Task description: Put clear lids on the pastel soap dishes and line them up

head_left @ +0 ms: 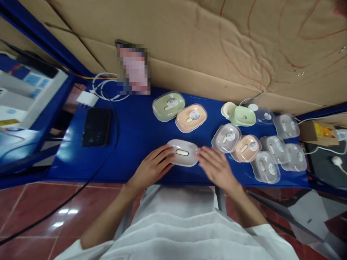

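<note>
Resting at the near edge of the blue table (130,137): left hand (151,168) and right hand (217,166), both with fingers loosely spread, flanking a pale lidded soap box (183,153). Touching its left end with left fingertips (169,153), its right end with right fingertips (202,152). Lying farther back: green soap box (168,105), peach soap box (191,117). Sitting leftward: black phone (97,127).

A blue table (130,122) runs across the middle of the frame. Big brown cardboard (189,39) stands behind it, filling the top. The floor (35,213) at the lower left has shiny red-brown tiles with bright spots of light. A blue shelf (16,108) sits at the left edge.
</note>
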Motion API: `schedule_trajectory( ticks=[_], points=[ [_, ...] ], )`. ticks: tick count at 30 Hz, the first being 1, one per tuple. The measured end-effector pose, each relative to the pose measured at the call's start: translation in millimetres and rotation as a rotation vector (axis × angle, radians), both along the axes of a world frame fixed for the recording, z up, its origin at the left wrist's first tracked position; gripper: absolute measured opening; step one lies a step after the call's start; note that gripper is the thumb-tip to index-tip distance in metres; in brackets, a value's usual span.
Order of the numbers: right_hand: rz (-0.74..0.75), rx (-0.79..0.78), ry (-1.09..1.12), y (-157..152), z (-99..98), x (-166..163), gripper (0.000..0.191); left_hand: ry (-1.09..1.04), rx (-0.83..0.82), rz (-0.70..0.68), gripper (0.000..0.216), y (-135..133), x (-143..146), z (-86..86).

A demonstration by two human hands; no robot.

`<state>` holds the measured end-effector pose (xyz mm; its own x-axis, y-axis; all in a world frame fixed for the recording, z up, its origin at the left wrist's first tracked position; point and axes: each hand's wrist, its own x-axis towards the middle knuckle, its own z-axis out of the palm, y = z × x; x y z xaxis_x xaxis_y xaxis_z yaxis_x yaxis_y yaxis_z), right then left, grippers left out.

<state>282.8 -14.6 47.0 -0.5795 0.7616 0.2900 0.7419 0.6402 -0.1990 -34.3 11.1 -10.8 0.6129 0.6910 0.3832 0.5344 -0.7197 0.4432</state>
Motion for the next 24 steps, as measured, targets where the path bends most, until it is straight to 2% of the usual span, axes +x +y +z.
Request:
schedule_trajectory(
  ticks=[3,5,8,10,11,14,17,20,22,24],
  points=[
    [-0.255,0.057,-0.070,40.4,37.9,63.8,0.045,0.000,0.002,0.017,0.037,-0.8,2.2,1.5],
    [-0.530,0.080,-0.129,74.4,53.7,112.3,0.041,0.000,0.015,0.047,0.035,-1.7,5.1,2.6],
    [-0.917,0.024,-0.234,120.0,58.0,168.3,0.058,-0.013,0.030,0.091,0.032,-3.7,10.2,2.6],
    [-1.043,-0.054,-0.234,141.2,52.2,187.8,0.069,-0.020,0.036,0.105,0.031,-4.6,12.8,1.6],
    [-1.068,-0.077,-0.226,148.5,48.7,192.9,0.067,-0.021,0.040,0.108,0.031,-4.6,13.7,1.0],
    [-1.078,-0.032,-0.239,156.4,41.4,196.1,0.038,-0.016,0.052,0.101,0.030,-2.4,15.7,0.5],
    [-1.015,0.246,-0.249,141.3,39.7,186.3,0.028,-0.018,0.052,0.070,0.030,2.5,18.0,2.3],
    [-0.752,0.508,-0.162,102.0,34.6,154.2,0.025,-0.048,0.026,0.027,0.035,6.3,21.2,4.1],
    [-0.521,0.505,-0.082,68.6,25.8,117.7,0.016,-0.061,0.013,0.030,0.045,6.6,22.9,3.6],
    [-0.300,0.414,-0.025,38.9,13.5,75.4,0.010,-0.070,0.017,0.071,0.057,5.2,23.5,1.4]
  ],
)
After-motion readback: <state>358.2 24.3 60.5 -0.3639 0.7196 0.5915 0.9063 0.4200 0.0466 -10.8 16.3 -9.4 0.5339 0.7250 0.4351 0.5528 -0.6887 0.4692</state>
